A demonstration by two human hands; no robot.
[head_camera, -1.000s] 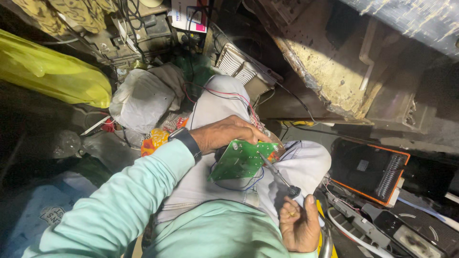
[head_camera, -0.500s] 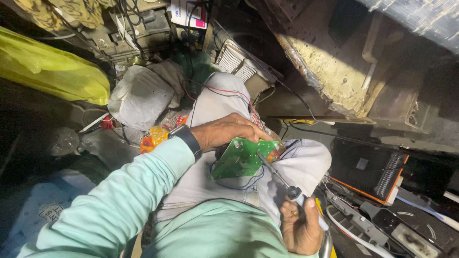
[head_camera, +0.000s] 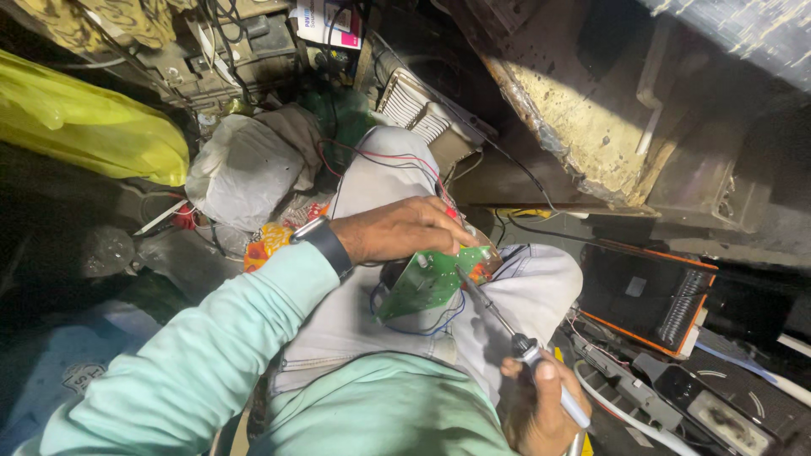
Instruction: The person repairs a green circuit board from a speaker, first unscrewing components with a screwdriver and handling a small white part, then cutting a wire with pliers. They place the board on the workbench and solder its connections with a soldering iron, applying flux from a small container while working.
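A green circuit board [head_camera: 429,282] rests on my lap, tilted, with red and blue wires running from it. My left hand [head_camera: 397,230] grips the board's upper edge; a dark watch sits on that wrist. My right hand [head_camera: 541,405], low at the frame's bottom, holds a soldering iron [head_camera: 507,333] by its handle. The iron's thin metal shaft slants up and left, and its tip touches the board's right part. My knees in light grey trousers lie under the board.
A yellow plastic bag [head_camera: 93,127] lies at the far left, a grey bundled cloth [head_camera: 245,169] beside it. A white ribbed casing [head_camera: 422,118] sits beyond my knee. A black box with an orange rim [head_camera: 650,295] and loose parts crowd the right.
My right hand has shifted lower and to the right while the iron's tip stays at the board. The left hand keeps its hold on the board.
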